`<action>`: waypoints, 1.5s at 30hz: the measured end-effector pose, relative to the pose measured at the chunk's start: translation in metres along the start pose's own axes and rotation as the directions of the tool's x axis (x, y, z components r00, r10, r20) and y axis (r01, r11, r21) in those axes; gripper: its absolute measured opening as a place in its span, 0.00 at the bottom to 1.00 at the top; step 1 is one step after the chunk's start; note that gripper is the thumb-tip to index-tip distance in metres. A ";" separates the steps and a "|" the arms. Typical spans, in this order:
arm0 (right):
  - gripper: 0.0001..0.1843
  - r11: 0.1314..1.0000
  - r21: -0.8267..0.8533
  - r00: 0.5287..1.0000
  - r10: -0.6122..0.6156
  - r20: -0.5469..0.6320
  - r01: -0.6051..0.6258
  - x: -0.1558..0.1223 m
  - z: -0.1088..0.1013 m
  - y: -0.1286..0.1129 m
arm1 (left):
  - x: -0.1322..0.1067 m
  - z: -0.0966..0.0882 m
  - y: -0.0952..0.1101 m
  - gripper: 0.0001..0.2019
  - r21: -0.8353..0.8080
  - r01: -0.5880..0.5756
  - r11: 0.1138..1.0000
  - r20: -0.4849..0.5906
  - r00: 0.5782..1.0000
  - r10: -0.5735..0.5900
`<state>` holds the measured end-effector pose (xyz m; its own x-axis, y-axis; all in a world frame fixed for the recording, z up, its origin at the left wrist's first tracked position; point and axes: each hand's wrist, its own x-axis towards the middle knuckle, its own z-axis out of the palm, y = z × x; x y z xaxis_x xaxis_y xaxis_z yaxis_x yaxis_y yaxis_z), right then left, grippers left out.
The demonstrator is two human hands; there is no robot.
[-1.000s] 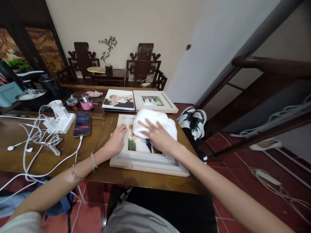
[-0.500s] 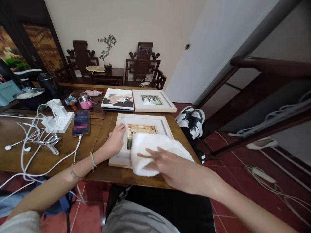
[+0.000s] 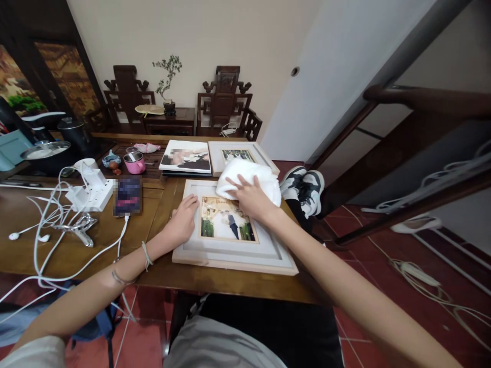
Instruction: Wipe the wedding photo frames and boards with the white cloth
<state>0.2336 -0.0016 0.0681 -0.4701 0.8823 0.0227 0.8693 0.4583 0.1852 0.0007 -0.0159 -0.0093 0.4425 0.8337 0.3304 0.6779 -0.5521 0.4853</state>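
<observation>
Far left, a pale blue box (image 3: 15, 148) stands beside a dark pot (image 3: 48, 158) with a glass lid; a black kettle (image 3: 72, 133) stands just behind. Nearer, white earphones (image 3: 14, 236) lie on the wooden table (image 3: 249, 287), among tangled white cables. A white power strip (image 3: 100, 197) carries plugs. A phone (image 3: 128, 197), screen blurred, lies just right of it with a cable in its near end. Behind the phone stands a pink mug (image 3: 134, 163).

Left hand (image 3: 182, 220): palm down on the left side of the near picture frame (image 3: 226, 261), fingers extended and close together, not curled around anything visible.

A stack with a picture (image 3: 186, 156) on top lies beyond this frame. The frame itself lies flat, face up, near the table's front edge; its photo (image 3: 218, 222) is mostly uncovered. A white cloth (image 3: 268, 183) covers the frame's far right part and overlaps the second frame (image 3: 217, 153) in view; cannot tell whether it touches that one.

Right hand (image 3: 251, 197): laid on top of the cloth, fingers spread apart; thumb not clearly seen.

Right of the table: black-and-white shoes (image 3: 311, 191). Farther right, a pale cord (image 3: 420, 273) lies on the red tiled floor (image 3: 364, 260).
</observation>
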 end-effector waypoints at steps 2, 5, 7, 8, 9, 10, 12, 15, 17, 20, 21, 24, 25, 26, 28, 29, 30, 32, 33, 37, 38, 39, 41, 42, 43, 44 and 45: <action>0.32 0.997 0.036 0.998 -0.065 0.020 0.064 -0.007 -0.003 -0.009 | 0.000 0.001 0.000 0.30 -0.007 0.000 1.000 -0.013 1.000 0.000; 0.35 0.972 0.151 0.975 -0.197 0.099 0.181 -0.043 -0.018 -0.028 | -0.001 0.002 0.001 0.30 -0.010 -0.005 1.000 -0.027 1.000 0.005; 0.36 0.927 0.275 0.942 -0.301 0.147 0.254 -0.076 -0.032 -0.037 | -0.001 0.002 0.001 0.30 -0.013 -0.011 1.000 -0.034 0.999 0.010; 0.36 0.899 0.337 0.926 -0.345 0.153 0.280 -0.092 -0.039 -0.040 | -0.002 0.002 0.002 0.30 -0.016 -0.011 1.000 -0.035 0.999 0.011; 0.36 0.873 0.389 0.915 -0.375 0.150 0.294 -0.107 -0.046 -0.043 | -0.002 0.002 0.002 0.30 -0.019 -0.010 1.000 -0.034 0.999 0.009; 0.37 0.855 0.428 0.910 -0.388 0.149 0.294 -0.119 -0.051 -0.045 | -0.002 0.001 0.003 0.30 -0.020 -0.006 1.000 -0.030 1.000 0.005; 0.38 0.851 0.461 0.915 -0.363 0.174 0.250 -0.133 -0.056 -0.046 | -0.002 -0.001 0.004 0.29 -0.012 0.008 1.000 -0.015 1.000 -0.008; 0.38 0.895 0.420 0.936 -0.264 0.232 0.149 -0.129 -0.046 -0.038 | -0.001 -0.003 0.005 0.29 0.014 0.022 1.000 0.025 0.999 -0.022; 0.39 0.921 0.366 0.959 -0.212 0.188 0.132 -0.112 -0.031 -0.025 | -0.001 -0.004 0.006 0.29 0.026 0.027 0.999 0.037 0.999 -0.028; 0.39 0.949 0.272 0.983 -0.177 0.040 0.160 -0.076 -0.008 0.000 | 0.000 -0.003 0.004 0.30 0.022 0.009 1.000 0.021 1.000 -0.010; 0.39 0.963 0.227 0.989 -0.150 -0.001 0.146 -0.063 -0.002 0.007 | -0.001 -0.003 0.004 0.30 0.019 0.001 1.000 0.016 1.000 -0.001; 0.36 0.996 0.066 0.997 -0.054 -0.056 0.058 -0.031 0.010 0.018 | -0.001 -0.002 0.003 0.30 0.022 0.003 1.000 0.013 1.000 -0.004; 0.35 0.999 0.020 0.998 -0.037 -0.052 0.038 -0.024 0.011 0.017 | -0.001 -0.002 0.004 0.30 0.021 0.011 1.000 0.012 1.000 -0.011; 0.33 0.999 -0.014 0.999 -0.030 -0.039 0.030 -0.020 0.012 0.015 | -0.001 -0.002 0.004 0.30 0.016 0.016 1.000 0.011 1.000 -0.016; 0.32 0.998 -0.046 0.999 -0.046 0.003 0.046 -0.022 0.011 0.006 | -0.001 -0.001 0.004 0.29 0.004 0.017 1.000 0.005 1.000 -0.017; 0.33 0.997 -0.043 0.998 -0.060 0.027 0.061 -0.028 0.008 0.001 | -0.001 -0.001 0.003 0.29 -0.001 0.012 1.000 0.000 1.000 -0.012; 0.34 0.997 -0.026 0.996 -0.077 0.053 0.078 -0.037 0.004 -0.005 | -0.001 -0.001 0.003 0.29 -0.004 0.006 1.000 -0.007 1.000 -0.006; 0.36 0.991 0.046 0.985 -0.128 0.119 0.123 -0.064 -0.008 -0.018 | -0.001 0.000 0.002 0.29 -0.009 0.000 1.000 -0.017 1.000 -0.001; 0.38 0.985 0.094 0.975 -0.157 0.155 0.143 -0.080 -0.016 -0.024 | -0.001 0.000 0.002 0.29 -0.012 0.002 1.000 -0.020 1.000 -0.002; 0.40 0.942 0.276 0.932 -0.262 0.250 0.191 -0.137 -0.045 -0.041 | -0.002 0.001 0.002 0.29 -0.018 0.002 1.000 -0.019 1.000 -0.002; 0.40 0.935 0.301 0.932 -0.264 0.246 0.186 -0.144 -0.048 -0.042 | -0.002 0.000 0.003 0.29 -0.011 -0.002 1.000 -0.018 1.000 0.002; 0.40 0.934 0.313 0.938 -0.254 0.237 0.173 -0.147 -0.049 -0.041 | -0.002 -0.001 0.003 0.29 0.000 -0.002 1.000 -0.015 1.000 0.002; 0.41 0.944 0.300 0.956 -0.203 0.211 0.134 -0.139 -0.042 -0.033 | -0.002 -0.002 0.005 0.29 0.026 0.005 1.000 0.005 1.000 -0.006; 0.42 0.954 0.278 0.966 -0.169 0.195 0.111 -0.130 -0.036 -0.025 | -0.002 -0.003 0.006 0.29 0.038 0.013 0.999 0.015 1.000 -0.013; 0.43 0.965 0.247 0.976 -0.134 0.173 0.088 -0.117 -0.029 -0.015 | -0.002 -0.004 0.007 0.29 0.045 0.018 0.999 0.024 1.000 -0.019; 0.44 0.975 0.210 0.983 -0.104 0.151 0.071 -0.101 -0.022 -0.004 | -0.002 -0.005 0.007 0.29 0.049 0.018 0.999 0.029 0.999 -0.020; 0.44 0.985 0.167 0.991 -0.067 0.115 0.047 -0.085 -0.015 0.008 | -0.002 -0.005 0.008 0.29 0.048 0.014 0.999 0.031 0.999 -0.015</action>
<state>0.2781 -0.0744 0.0824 -0.5066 0.8560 -0.1027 0.8594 0.5109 0.0197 0.0019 -0.0215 -0.0019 0.4501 0.8420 0.2974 0.7115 -0.5394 0.4503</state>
